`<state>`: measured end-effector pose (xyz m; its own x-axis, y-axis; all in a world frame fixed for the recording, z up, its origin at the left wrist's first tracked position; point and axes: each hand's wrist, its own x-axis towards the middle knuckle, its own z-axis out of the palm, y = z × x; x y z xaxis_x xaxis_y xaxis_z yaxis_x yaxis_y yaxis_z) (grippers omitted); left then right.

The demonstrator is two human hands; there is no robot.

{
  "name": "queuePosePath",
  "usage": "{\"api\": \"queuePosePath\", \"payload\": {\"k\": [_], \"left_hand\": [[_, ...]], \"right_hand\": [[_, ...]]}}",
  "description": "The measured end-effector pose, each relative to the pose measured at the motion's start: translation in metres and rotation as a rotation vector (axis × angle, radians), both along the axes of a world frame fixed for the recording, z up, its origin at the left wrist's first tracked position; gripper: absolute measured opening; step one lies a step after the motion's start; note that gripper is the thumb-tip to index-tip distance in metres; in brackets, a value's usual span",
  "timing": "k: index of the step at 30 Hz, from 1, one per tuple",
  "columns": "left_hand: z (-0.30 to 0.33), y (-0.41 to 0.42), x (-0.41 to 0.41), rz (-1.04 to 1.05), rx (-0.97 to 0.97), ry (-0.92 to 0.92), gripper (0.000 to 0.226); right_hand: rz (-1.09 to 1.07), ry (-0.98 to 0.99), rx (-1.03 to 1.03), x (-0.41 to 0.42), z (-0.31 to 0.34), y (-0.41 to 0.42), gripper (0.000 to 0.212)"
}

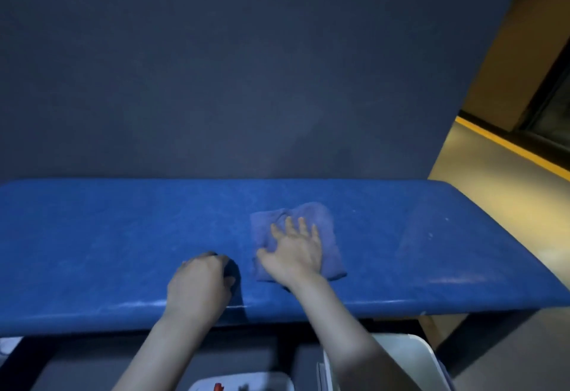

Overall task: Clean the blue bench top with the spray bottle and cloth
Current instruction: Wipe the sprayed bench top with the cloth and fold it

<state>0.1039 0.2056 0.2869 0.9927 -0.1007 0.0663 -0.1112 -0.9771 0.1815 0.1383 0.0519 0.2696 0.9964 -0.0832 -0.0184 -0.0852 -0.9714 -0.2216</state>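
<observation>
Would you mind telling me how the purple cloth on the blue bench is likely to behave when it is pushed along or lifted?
The cloth looks soft and wrinkled under the flat right hand, so it would probably bunch when pushed and droop when lifted. It seems light for its size. The bench top looks smooth, so it should slide easily.

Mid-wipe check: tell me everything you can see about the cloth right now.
The cloth is a purplish-blue, soft terry-looking rag, folded into a rough square with rumpled edges. It lies flat on the blue bench top, right of centre, between its front and back edges. The right hand presses on it, fingers spread and straight. The left hand rests beside it, not touching it.
</observation>
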Motion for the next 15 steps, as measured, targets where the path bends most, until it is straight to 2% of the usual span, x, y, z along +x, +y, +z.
{"api": "queuePosePath", "payload": {"k": [3,6,9,12,15], "left_hand": [[0.008,-0.019,0.003,-0.017,-0.042,0.067,0.02],[0.01,-0.034,0.005,-0.061,-0.032,0.106,0.02],[0.008,-0.044,-0.003,-0.113,-0.042,0.187,0.04],[0.008,-0.048,-0.014,-0.151,-0.039,0.196,0.044],[0.008,-0.049,-0.018,-0.188,-0.054,0.147,0.043]], "right_hand": [[0.163,-0.068,0.002,-0.022,-0.004,0.018,0.069],[0.138,-0.105,0.009,-0.031,-0.009,-0.023,0.071],[-0.042,-0.119,-0.097,-0.041,-0.009,-0.104,0.083],[-0.374,-0.012,-0.123,-0.053,0.001,-0.182,0.056],[-0.462,-0.022,-0.105,-0.05,0.002,-0.184,0.047]]}}
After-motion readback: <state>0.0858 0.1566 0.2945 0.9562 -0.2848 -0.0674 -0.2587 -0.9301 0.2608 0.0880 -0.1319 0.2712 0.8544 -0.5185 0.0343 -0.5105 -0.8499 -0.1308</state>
